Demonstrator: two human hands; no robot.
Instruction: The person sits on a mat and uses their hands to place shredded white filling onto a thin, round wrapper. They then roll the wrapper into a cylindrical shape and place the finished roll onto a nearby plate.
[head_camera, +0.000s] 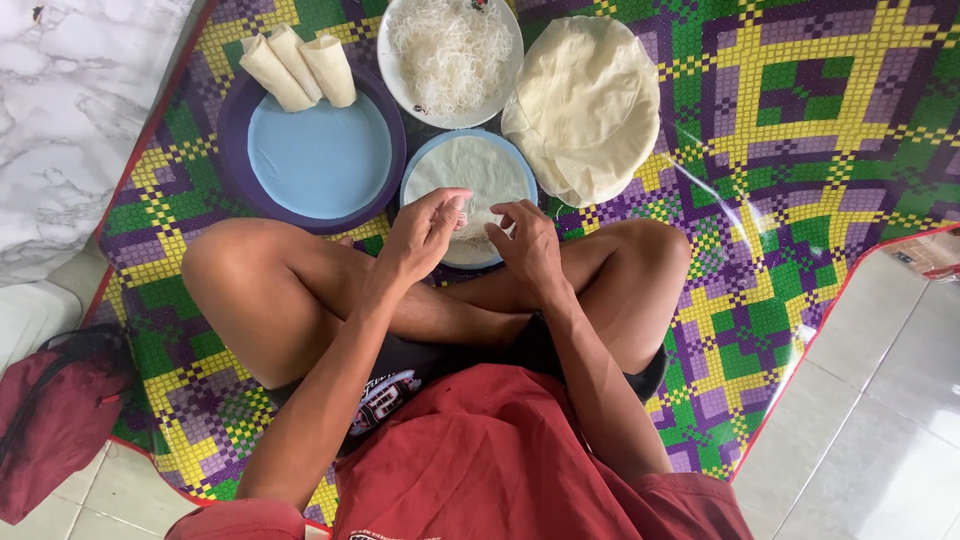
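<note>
Our left hand (425, 232) and right hand (527, 243) both pinching one translucent round rice-paper wrapper (468, 175) on small blue-rimmed plate (416, 172), three pale rolled spring rolls (299, 66) on one purple round tray (320, 160), one white bowl of thin rice noodles (449, 50), one stack of cream round wrappers (585, 100)

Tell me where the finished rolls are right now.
Three finished rolls lie at the top left of the head view, on the far rim of the purple tray, just left of the white bowl of noodles.

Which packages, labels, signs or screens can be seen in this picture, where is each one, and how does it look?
No packages, signs or screens show.
Printed patch on the shorts: low in the middle, under the left forearm; rounded shape in white, red and blue on black cloth.
Printed strip on the red shirt: at the bottom edge; pale marks on red, mostly cut off.
Small coloured mark on the white noodle plate: at the top rim; too small to tell more.
</note>
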